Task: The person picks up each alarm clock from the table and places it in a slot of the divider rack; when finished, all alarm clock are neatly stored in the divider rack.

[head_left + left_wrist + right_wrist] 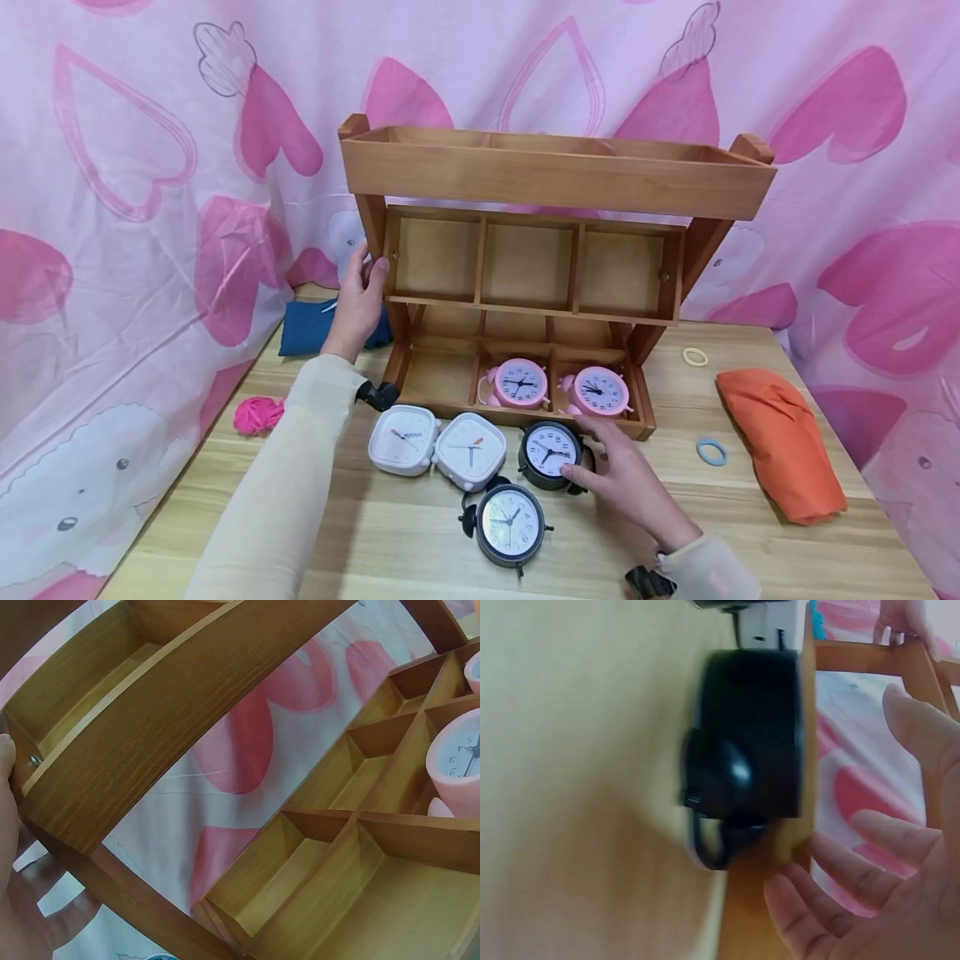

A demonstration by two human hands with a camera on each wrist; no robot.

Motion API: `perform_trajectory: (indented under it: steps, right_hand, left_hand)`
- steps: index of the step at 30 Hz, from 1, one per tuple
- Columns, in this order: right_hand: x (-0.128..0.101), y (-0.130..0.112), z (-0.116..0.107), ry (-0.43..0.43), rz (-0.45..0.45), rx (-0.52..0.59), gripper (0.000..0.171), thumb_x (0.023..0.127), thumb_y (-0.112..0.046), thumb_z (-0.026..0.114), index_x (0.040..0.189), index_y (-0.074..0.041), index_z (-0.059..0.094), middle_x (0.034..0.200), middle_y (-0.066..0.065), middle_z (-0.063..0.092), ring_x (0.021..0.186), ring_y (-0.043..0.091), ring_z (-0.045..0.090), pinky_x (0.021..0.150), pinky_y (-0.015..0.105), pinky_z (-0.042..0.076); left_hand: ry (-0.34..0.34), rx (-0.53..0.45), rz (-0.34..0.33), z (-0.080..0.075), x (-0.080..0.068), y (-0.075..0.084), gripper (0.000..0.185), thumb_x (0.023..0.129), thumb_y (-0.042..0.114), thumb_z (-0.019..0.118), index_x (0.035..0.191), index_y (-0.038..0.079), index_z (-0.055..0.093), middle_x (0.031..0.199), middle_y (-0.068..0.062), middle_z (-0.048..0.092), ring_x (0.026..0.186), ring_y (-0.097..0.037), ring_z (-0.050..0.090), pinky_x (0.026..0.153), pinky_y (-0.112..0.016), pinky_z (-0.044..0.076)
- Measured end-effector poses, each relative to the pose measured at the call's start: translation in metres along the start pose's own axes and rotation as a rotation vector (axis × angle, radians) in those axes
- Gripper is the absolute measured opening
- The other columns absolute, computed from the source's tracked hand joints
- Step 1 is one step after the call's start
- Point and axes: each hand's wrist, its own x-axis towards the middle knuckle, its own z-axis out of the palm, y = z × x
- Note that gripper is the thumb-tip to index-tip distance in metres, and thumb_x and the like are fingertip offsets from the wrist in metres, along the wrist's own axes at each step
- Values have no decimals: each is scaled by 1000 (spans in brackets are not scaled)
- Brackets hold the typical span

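My left hand [358,304] holds the left side of the wooden tiered shelf [558,171], thumb in front and fingers behind the upright in the left wrist view. My right hand [626,475] hovers with spread fingers beside a black alarm clock [551,450] lying face up before the shelf. Another black alarm clock [512,523] lies nearer to me. To their left are two white square clocks, one [402,440] beside the other [471,451]. Two pink alarm clocks, one in the middle [521,383] and one in the right compartment [600,392], lie on the bottom tier.
An orange cloth bundle [780,446] lies at the right, near a blue ring [711,452] and a yellow ring [694,357]. Pink yarn [257,415] and a dark blue cloth [303,327] are at the left. A heart-patterned curtain [465,67] hangs behind the shelf.
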Motion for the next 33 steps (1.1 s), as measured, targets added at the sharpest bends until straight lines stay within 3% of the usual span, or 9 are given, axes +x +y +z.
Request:
perform_trajectory:
  steps: [12,21,33]
  right_hand:
    - [-1,10,27,6,74,-14,89,77,-36,84,149,-7,39,146,23,43,132,44,41,108,64,35]
    - [-2,9,35,3,117,-37,97,72,-44,86,149,-6,39,149,22,39,130,42,39,105,61,38]
    - [-2,7,35,37,159,-59,94,65,-46,89,143,-11,49,145,18,46,128,40,41,103,61,41]
  left_hand:
    - [10,-6,11,-1,3,-4,66,99,59,39,156,35,17,162,0,29,149,-21,29,120,-49,29]
    - [1,-9,-13,-2,0,3,66,101,55,40,157,31,16,163,-2,27,150,-23,27,120,-50,27]
    - [-2,-17,-19,0,2,-3,66,99,60,39,156,36,17,163,1,27,150,-22,27,120,-50,28]
